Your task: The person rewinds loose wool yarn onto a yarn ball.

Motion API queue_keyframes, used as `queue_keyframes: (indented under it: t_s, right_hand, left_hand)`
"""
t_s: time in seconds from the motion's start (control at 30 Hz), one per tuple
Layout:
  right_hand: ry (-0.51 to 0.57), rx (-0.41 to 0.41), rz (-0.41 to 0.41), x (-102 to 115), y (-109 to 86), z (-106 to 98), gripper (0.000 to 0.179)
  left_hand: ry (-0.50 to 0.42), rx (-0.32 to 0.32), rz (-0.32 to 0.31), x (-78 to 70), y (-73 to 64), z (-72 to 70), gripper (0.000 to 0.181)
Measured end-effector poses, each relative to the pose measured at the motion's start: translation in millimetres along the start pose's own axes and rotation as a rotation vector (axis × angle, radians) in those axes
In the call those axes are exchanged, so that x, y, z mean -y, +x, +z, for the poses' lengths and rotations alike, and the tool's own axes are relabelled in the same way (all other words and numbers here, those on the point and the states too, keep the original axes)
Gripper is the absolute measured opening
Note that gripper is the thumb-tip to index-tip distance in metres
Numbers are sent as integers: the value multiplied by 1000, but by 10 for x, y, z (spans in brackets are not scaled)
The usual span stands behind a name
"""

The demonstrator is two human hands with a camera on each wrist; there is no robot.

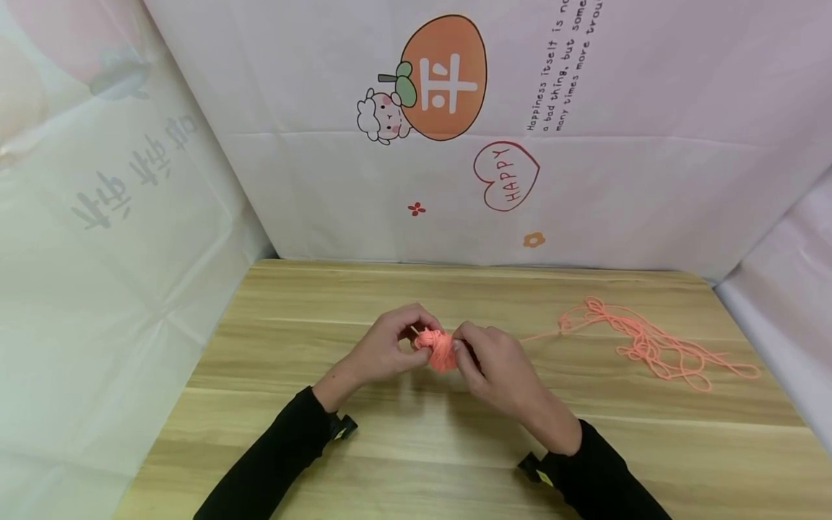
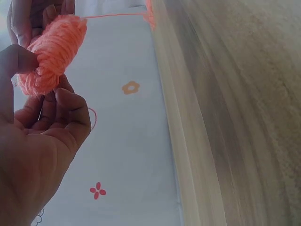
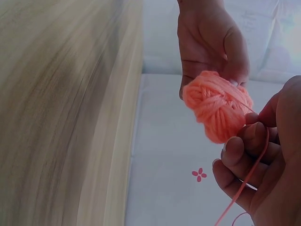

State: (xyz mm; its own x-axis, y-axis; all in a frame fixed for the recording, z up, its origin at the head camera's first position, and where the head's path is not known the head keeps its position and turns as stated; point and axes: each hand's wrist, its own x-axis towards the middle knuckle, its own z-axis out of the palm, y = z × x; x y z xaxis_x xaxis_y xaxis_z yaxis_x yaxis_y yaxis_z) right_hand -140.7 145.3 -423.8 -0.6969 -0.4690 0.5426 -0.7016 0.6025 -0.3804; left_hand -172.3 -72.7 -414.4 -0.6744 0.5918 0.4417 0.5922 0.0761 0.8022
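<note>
A small coral-pink ball of yarn (image 1: 440,349) is held above the table between both hands. My left hand (image 1: 386,344) grips one end of it, thumb on the near side and fingers behind, as the left wrist view shows on the yarn ball (image 2: 55,52). At its other end, my right hand (image 1: 499,367) pinches the yarn strand (image 3: 249,174) between thumb and fingers, close against the ball. From there the strand runs across the right palm and off to the right.
Loose coral yarn (image 1: 643,343) lies in tangled loops on the right of the wooden table (image 1: 312,303). A thin strand links it to the hands. White printed cloth (image 1: 312,195) hangs behind the table, with more cloth at both sides.
</note>
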Motion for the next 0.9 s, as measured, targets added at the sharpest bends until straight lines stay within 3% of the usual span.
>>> queue_keyframes:
  t_s: [0.4,0.9]
  right_hand:
    - [-15,-24,-10,-21,1,-8,14]
    - [14,-3,30,-47,-13,-12,19]
  left_hand:
    - [-27,80,2,18,-7,5,28]
    - [-243,181,25,21,-16,2,28]
